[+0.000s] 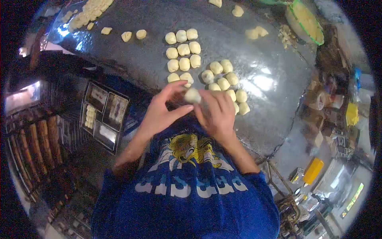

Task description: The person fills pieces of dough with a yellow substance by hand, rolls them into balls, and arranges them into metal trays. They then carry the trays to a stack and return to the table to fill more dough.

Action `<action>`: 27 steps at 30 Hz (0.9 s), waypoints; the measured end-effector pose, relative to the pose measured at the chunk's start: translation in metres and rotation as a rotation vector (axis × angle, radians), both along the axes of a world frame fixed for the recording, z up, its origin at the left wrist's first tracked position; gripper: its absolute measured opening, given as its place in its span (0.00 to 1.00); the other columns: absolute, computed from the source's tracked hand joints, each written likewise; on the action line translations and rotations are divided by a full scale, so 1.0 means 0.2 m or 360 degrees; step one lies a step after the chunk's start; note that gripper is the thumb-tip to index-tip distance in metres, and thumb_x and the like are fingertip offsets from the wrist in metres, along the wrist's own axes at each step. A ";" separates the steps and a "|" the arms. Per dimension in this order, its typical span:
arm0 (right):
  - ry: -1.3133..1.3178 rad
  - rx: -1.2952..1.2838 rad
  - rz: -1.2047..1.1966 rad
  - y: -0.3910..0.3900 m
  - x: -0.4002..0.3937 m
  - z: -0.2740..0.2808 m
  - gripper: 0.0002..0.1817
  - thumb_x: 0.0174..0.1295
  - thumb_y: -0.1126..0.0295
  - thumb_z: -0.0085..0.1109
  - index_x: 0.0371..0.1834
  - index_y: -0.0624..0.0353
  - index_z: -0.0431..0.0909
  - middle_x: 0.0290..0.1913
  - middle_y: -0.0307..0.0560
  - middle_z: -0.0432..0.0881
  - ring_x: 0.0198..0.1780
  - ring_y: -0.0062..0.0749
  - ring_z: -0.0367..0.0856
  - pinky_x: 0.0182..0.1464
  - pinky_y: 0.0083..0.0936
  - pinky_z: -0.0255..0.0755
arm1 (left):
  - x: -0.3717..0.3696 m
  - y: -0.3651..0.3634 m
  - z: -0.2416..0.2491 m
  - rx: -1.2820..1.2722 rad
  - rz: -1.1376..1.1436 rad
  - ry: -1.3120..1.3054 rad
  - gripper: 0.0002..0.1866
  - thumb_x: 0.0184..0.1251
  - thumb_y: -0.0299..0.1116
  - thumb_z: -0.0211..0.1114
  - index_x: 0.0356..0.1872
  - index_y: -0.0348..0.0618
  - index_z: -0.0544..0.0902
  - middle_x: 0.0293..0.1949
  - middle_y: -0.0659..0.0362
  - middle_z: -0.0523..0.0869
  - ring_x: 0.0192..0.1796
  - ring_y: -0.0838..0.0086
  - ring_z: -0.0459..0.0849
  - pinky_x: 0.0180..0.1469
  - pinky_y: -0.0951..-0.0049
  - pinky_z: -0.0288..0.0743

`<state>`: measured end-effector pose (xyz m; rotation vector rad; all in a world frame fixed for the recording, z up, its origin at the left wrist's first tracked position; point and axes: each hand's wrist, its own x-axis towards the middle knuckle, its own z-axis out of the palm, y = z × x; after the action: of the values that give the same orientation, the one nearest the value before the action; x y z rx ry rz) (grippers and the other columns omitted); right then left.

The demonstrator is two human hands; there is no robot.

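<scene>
A pale dough ball [192,96], blurred by motion, is between my two hands at the near edge of the dark worktop. My left hand [162,110] curves around its left side, thumb below and forefinger above. On the other side, the bent fingers of my right hand [218,111] press against the ball, also somewhat blurred. Just beyond my fingers stand rows of dough balls [184,49]. A second cluster of dough balls [223,83] lies to the right, partly hidden by my right hand.
Small dough pieces [126,36] lie at the far left near a heap of dough lumps [89,14]. A green-rimmed basket [305,22] stands at the far right beside scattered crumbs [285,36]. A compartmented metal tray [104,115] with several dough balls is at left, off the dark worktop [274,115].
</scene>
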<state>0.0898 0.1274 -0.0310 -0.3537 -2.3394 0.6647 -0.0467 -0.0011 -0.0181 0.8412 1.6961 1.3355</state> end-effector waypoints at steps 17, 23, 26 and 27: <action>-0.0560 -0.0336 -0.0974 -0.09 -0.35 -0.30 0.15 0.58 0.62 0.65 0.41 0.61 0.77 0.31 0.54 0.80 0.25 0.48 0.80 0.26 0.38 0.73 | -0.26 0.15 -0.45 0.0059 -0.0028 0.1809 0.19 0.52 0.30 0.66 0.48 0.44 0.79 0.47 0.63 0.79 0.52 0.67 0.74 0.53 0.58 0.67; -0.0685 -0.0151 -0.0798 -0.07 -0.34 -0.25 0.13 0.61 0.60 0.61 0.38 0.58 0.77 0.33 0.53 0.82 0.26 0.49 0.82 0.23 0.41 0.74 | -0.28 0.09 -0.40 0.0089 -0.0207 0.1534 0.25 0.55 0.30 0.65 0.57 0.44 0.76 0.55 0.57 0.76 0.56 0.58 0.72 0.60 0.57 0.66; -0.0856 -0.0109 -0.0738 -0.07 -0.32 -0.21 0.12 0.61 0.61 0.60 0.36 0.58 0.77 0.35 0.54 0.82 0.27 0.49 0.83 0.23 0.40 0.75 | -0.26 0.08 -0.46 0.0047 -0.0206 0.1523 0.27 0.52 0.28 0.66 0.58 0.45 0.76 0.57 0.56 0.74 0.57 0.57 0.71 0.62 0.58 0.66; -0.0909 -0.0197 -0.0675 -0.07 -0.31 -0.22 0.12 0.60 0.61 0.61 0.36 0.58 0.77 0.35 0.55 0.82 0.26 0.49 0.83 0.23 0.40 0.75 | -0.27 0.10 -0.47 0.0060 -0.0195 0.1551 0.26 0.51 0.29 0.67 0.57 0.46 0.77 0.55 0.55 0.74 0.57 0.57 0.70 0.60 0.57 0.67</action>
<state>0.0282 0.1138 -0.0744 -1.1900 -2.6163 0.5449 -0.1001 0.0183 -0.1121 1.7725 2.2631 0.9006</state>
